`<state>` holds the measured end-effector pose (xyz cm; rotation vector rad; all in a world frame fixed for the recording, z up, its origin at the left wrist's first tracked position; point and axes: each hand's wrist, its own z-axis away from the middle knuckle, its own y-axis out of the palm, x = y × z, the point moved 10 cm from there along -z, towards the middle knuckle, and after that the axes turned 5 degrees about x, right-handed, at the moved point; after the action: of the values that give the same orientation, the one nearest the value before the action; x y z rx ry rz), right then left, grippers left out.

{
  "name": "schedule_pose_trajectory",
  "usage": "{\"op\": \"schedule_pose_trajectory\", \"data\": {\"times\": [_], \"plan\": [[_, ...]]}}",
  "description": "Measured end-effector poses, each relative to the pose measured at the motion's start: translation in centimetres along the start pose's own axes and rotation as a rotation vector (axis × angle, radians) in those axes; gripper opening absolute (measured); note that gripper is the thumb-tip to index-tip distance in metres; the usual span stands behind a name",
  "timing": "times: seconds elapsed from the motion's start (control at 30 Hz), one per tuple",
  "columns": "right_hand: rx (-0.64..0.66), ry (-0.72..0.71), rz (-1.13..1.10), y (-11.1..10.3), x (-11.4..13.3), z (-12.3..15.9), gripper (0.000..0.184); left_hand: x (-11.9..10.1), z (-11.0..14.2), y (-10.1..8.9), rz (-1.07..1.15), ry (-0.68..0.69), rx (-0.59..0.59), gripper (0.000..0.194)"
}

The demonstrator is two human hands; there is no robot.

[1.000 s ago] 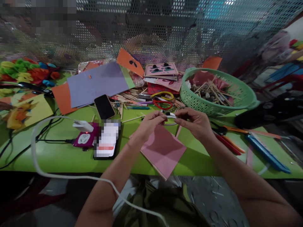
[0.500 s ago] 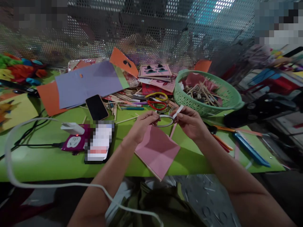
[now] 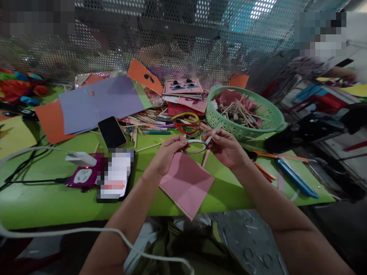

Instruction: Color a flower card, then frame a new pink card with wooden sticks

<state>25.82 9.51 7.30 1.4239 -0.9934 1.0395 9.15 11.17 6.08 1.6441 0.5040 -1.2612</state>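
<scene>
A thin, narrow roll of tape (image 3: 197, 152) is held up above the table by my left hand (image 3: 171, 152), pinched between thumb and fingers at its left side. My right hand (image 3: 229, 148) is closed on a short white tape strip (image 3: 215, 132) at the roll's right side; the strip sticks up past the fingertips. Below both hands lies a pink square of folded paper or card (image 3: 187, 185), turned cornerwise. A narrow pink strip (image 3: 205, 159) lies by its upper right edge, partly under my right hand.
Behind the hands are scissors with red handles (image 3: 183, 129), wooden sticks (image 3: 134, 135) and a green basket (image 3: 229, 128) of sticks. Two phones, a dark one (image 3: 111, 131) and a lit one (image 3: 117, 175), lie left. A blue cutter (image 3: 296, 178) lies right. A white cable (image 3: 94, 230) crosses in front.
The view has shifted slightly, so the table things sit a little further left. The white strip now sticks up further at the right fingertips. Both hands keep their hold.
</scene>
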Motion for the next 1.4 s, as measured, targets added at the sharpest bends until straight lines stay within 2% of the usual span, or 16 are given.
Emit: {"op": "schedule_pose_trajectory", "data": {"times": [0.27,0.43,0.83,1.17,1.4], "plan": [[-0.032,-0.029,0.089,-0.3,0.4,0.0,0.045,0.2,0.0,-0.1,0.017,-0.016,-0.009,0.020],[-0.015,-0.074,0.086,0.0,0.9,0.2,0.038,0.6,-0.1,0.0,0.013,-0.031,0.023,0.024],[-0.014,-0.213,0.416,0.2,1.7,0.7,0.031,0.1,0.0,0.8,-0.072,0.017,0.090,0.041],[-0.018,-0.157,0.353,0.4,1.2,0.3,0.041,0.7,0.1,0.9,-0.008,-0.022,0.102,0.036],[-0.024,-0.123,0.297,0.0,0.8,0.1,0.041,0.7,0.2,0.8,0.036,-0.040,0.097,0.023]]}}
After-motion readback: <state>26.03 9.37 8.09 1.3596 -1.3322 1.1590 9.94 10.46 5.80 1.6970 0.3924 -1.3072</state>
